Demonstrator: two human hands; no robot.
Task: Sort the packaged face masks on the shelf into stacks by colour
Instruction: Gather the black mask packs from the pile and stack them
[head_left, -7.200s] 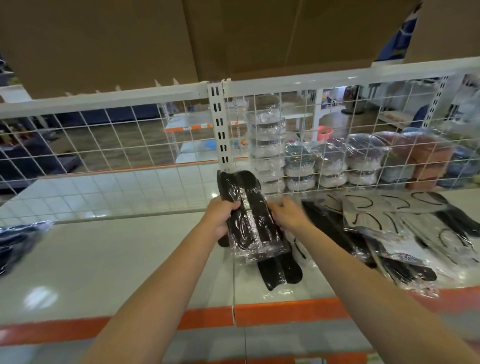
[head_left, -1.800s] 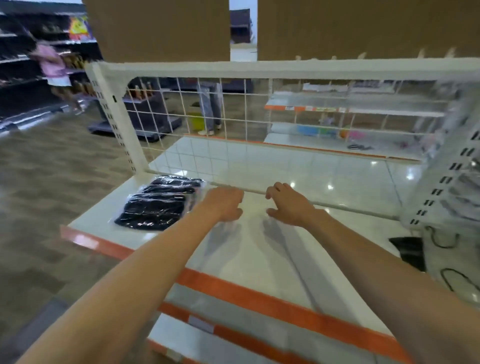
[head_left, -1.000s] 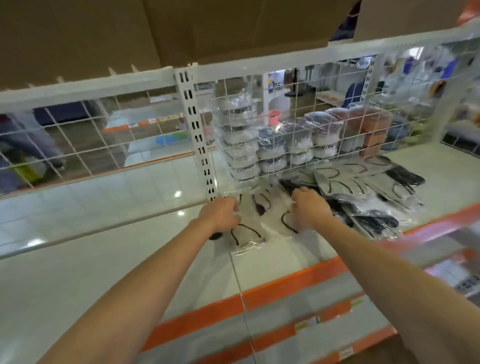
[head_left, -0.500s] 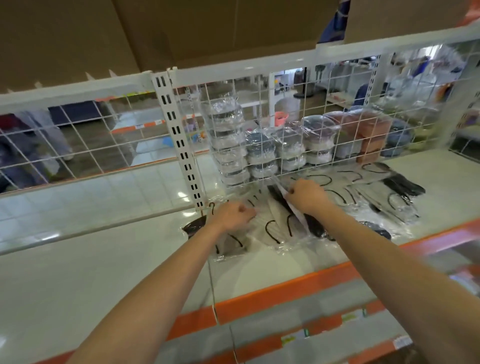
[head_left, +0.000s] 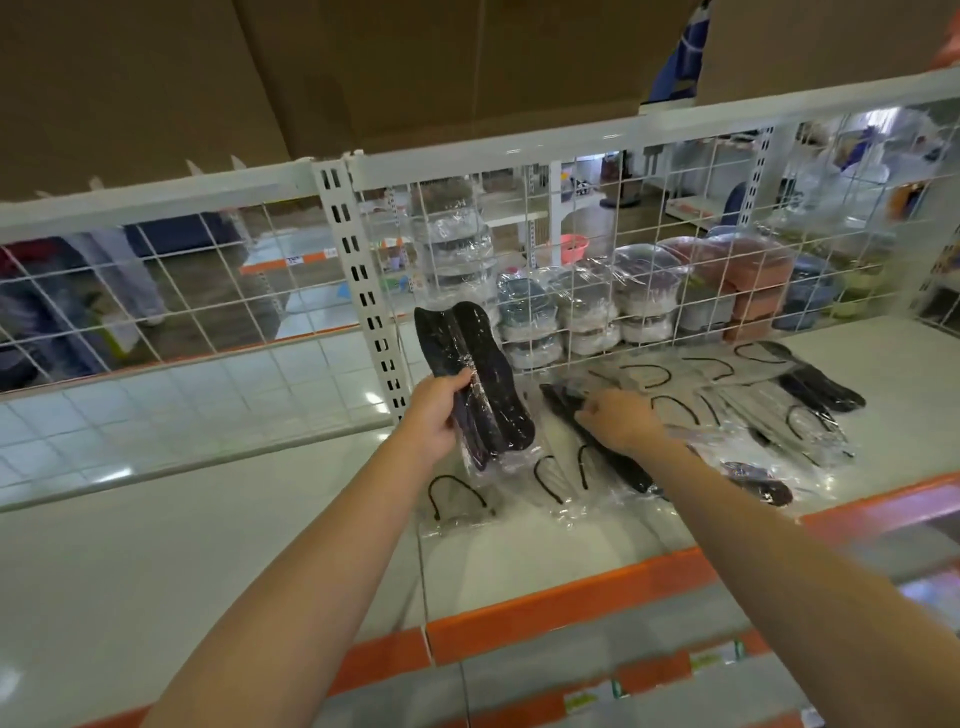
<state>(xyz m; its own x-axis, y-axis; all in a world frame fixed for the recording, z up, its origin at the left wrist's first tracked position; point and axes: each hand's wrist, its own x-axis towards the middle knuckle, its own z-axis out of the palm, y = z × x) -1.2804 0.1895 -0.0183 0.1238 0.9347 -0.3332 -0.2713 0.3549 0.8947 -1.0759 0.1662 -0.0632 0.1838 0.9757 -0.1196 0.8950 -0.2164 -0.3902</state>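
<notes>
On the shelf (head_left: 208, 545), packets of masks (head_left: 727, 410) lie spread over its right part, in front of the wire grid (head_left: 571, 208); behind the grid stand stacked containers (head_left: 587, 306); the left hand (head_left: 434, 415) holds a mask packet (head_left: 480, 384) upright above the shelf, left of the spread; the right hand (head_left: 618, 421) rests on a packet (head_left: 602, 457) lying in the spread; boxes (head_left: 363, 67) sit on the shelf above.

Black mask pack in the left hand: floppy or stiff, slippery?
The black mask pack stands upright above the left hand without drooping, so probably semi-stiff. Its glossy, crinkled wrap looks slippery. A one-hand pinch suggests it's light.
</notes>
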